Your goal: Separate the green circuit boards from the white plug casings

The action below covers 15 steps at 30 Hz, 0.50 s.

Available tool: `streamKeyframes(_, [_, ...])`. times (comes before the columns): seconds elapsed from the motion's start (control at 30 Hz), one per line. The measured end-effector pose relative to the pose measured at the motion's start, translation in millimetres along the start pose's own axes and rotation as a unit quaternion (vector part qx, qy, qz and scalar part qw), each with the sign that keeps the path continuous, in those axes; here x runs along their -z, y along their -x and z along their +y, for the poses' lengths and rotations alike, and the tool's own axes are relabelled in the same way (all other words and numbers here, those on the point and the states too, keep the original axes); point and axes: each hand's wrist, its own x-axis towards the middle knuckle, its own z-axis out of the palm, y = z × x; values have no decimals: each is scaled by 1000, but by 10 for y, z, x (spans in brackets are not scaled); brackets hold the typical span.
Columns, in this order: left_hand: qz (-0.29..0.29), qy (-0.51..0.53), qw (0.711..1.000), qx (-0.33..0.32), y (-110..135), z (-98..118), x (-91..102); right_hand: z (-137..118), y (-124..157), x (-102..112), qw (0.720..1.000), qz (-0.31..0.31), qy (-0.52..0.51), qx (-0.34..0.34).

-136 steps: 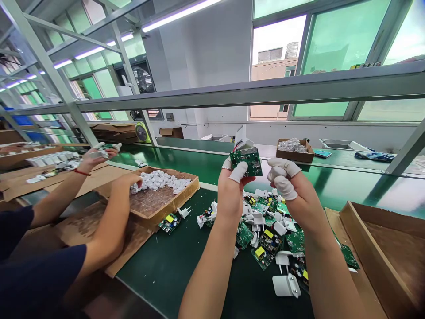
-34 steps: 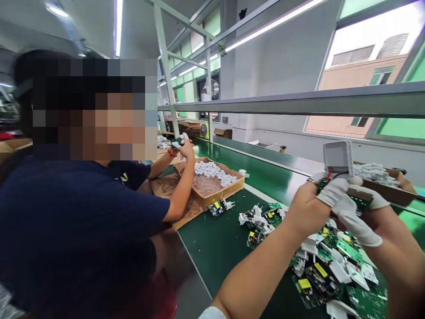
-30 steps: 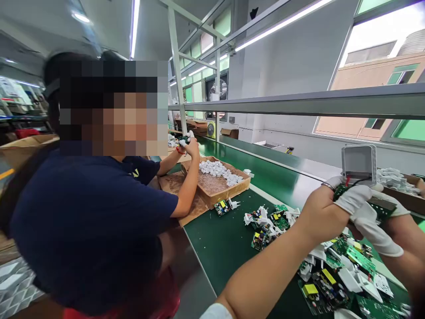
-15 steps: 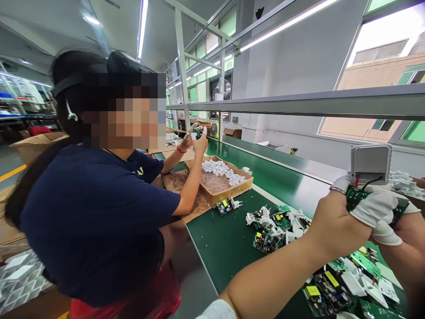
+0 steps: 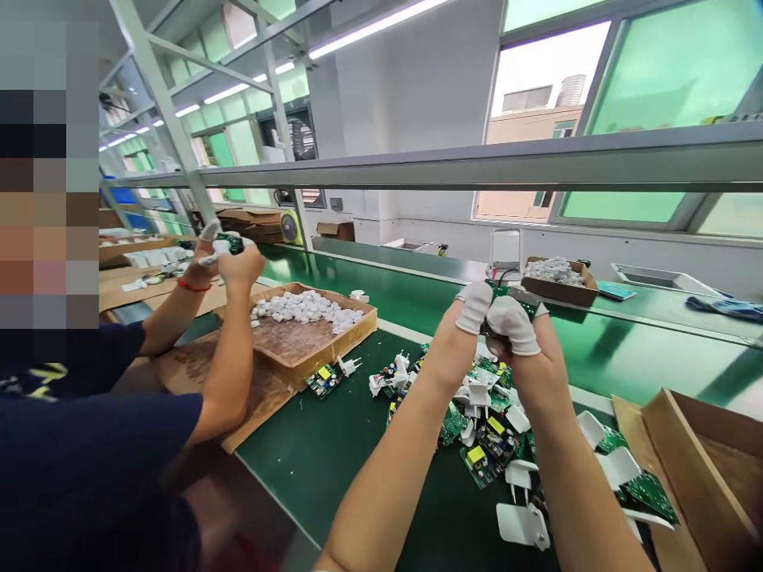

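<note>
In the head view, my left hand (image 5: pixel 475 311) and my right hand (image 5: pixel 513 327) are close together, with white covers on some fingertips. Between them they grip a green circuit board (image 5: pixel 527 299), partly hidden by the fingers. A white plug housing (image 5: pixel 505 253) stands up beyond the board, joined to it by wires. Under my forearms lies a pile of circuit boards (image 5: pixel 497 437) with white plug pieces. One loose white plug piece (image 5: pixel 520 524) rests near the front of the pile. A single circuit board (image 5: pixel 323 381) with a plug lies apart, toward the left.
A co-worker's hands (image 5: pixel 238 262) hold a small green board at left. Beside them sits a shallow carton (image 5: pixel 334 349) of small white parts. At right stands an open cardboard box (image 5: pixel 685 453); farther back is another box (image 5: pixel 572 295) of white parts. A metal rail (image 5: pixel 417 165) crosses above.
The view has swung right, so the co-worker appears farther left and the cardboard box at right has come into sight. My hands still hold the circuit board and now appear nearer the middle.
</note>
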Motion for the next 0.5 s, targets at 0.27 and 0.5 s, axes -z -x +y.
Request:
streamKeyframes(0.27, [37,-191,978,-70,-2,12,35,72,-14,-1,997,-37,-61,-6])
streamKeyframes(0.5, [-16,-150,987,-48,-25,-58,77,60,-44,34,996,-38,-70,-39])
